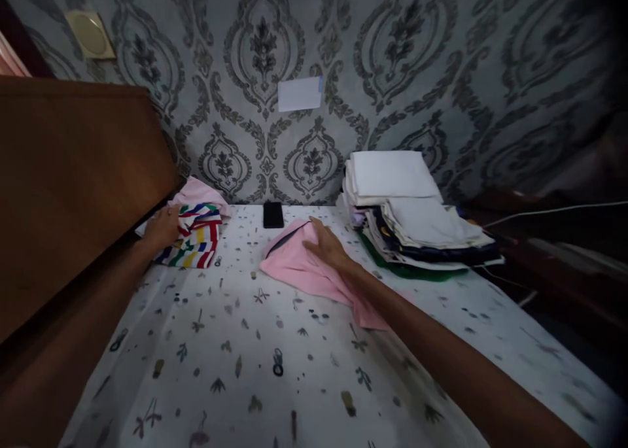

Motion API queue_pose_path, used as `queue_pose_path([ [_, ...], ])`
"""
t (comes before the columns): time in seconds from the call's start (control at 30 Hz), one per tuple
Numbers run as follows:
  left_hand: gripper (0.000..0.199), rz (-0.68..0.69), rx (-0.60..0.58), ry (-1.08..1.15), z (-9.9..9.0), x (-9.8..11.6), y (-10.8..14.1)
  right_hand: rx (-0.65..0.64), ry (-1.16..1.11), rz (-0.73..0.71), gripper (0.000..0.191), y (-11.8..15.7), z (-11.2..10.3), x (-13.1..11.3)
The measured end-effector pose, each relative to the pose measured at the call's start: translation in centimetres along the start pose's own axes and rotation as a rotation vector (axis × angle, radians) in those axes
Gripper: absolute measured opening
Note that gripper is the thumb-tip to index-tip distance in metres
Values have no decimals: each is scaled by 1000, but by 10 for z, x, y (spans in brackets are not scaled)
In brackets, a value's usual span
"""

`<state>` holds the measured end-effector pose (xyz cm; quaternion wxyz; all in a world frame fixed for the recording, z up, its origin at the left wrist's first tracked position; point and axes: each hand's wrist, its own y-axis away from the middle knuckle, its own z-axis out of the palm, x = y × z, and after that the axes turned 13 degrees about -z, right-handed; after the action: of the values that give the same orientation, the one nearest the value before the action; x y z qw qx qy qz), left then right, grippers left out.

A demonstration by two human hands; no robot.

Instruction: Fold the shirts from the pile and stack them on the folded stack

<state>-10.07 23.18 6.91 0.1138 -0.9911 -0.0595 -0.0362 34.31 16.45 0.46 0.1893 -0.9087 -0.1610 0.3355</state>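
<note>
A pink cloth lies loosely bunched on the bed, with a dark strip along its upper left edge. My right hand rests on its upper right part, thumb and fingers apart. At the left, my left hand lies on a striped cloth in red, yellow, green, blue and white; how its fingers meet the fabric is too dim to tell. Another pink cloth sits behind the striped one, against the wooden panel.
A black phone-like object lies near the wall. Stacked folded clothes stand at the right on the patterned sheet. A brown wooden panel borders the left side. A white cable runs at far right.
</note>
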Motion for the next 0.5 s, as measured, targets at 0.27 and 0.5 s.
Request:
queue_pose_path([
  [0.27, 88, 25, -530, 893, 50, 144, 108, 99, -289, -133, 19, -34, -21, -36],
  [0.5, 61, 23, -1032, 1624, 43, 210, 148, 122, -810, -357, 30, -56, -91, -131],
])
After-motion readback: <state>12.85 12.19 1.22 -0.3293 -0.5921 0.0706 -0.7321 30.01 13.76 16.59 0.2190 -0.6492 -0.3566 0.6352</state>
